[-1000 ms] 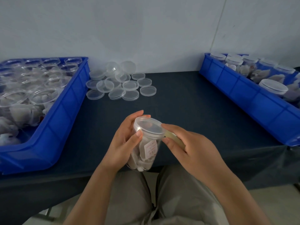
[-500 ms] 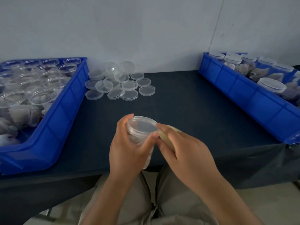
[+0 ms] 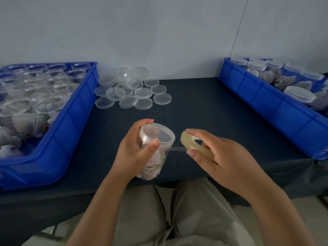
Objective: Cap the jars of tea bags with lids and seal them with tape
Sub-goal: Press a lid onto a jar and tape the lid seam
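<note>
My left hand [image 3: 134,151] grips a clear jar of tea bags [image 3: 156,157] with a clear lid [image 3: 157,134] on top, held tilted above the table's front edge. My right hand [image 3: 220,157] holds a roll of clear tape [image 3: 195,144] just right of the jar. A thin strip of tape [image 3: 177,148] stretches from the roll to the jar's side, just under the lid.
A blue bin [image 3: 71,125] at the left holds several open jars of tea bags. Loose clear lids [image 3: 133,91] lie in a pile at the back of the dark table [image 3: 204,112]. At the right, a blue bin [image 3: 266,103] holds several capped jars.
My right hand has pulled away to the right with the roll, drawing out a strip of tape from the jar. The left hand has turned the jar a little.
</note>
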A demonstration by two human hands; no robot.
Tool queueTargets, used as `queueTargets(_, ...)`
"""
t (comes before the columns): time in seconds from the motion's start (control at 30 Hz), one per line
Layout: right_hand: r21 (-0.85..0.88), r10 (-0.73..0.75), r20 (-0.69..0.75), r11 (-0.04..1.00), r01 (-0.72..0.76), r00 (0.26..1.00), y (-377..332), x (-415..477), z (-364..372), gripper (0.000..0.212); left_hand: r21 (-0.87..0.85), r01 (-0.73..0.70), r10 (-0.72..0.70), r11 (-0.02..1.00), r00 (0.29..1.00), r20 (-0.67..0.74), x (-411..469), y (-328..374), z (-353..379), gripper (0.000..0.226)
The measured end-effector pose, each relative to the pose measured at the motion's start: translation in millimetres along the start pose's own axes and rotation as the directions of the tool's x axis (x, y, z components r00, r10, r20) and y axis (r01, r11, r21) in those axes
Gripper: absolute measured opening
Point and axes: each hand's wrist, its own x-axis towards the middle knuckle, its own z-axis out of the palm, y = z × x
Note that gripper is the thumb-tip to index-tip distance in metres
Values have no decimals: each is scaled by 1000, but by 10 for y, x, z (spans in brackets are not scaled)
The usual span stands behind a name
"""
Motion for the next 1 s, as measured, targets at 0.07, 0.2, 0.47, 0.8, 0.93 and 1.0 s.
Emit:
queueTargets(0.07,5,36,-3,999,-36,999,56,6,-25,57,-15,-2,2,1000,999,36,32,-16,9,52)
queueTargets(0.2,129,66,96,989,-78,993,89,19,73,63,-120,-3,22,993,988,154,27,-86,67,72)
queueTargets(0.47,242,28,139,968,-61,990,-75,22,263,53,-146,101,-60,984,963,262,53,17,19,106)
queueTargets(0.8,74,75,-73,995,-69,995,-298,-63,356,54,120,14,-7,993,998,-63,-280,163,250,99)
queueTargets(0.93,200,31,81,979,-47,996,-229,-22,339,56,18,3,0,1000,984,-178,-208,114,252,79)
queueTargets(1.0,299,67,141,948,-107,988,-154,-6,326,45,-5,25,-26,1000,986,-165,-136,80,191,70)
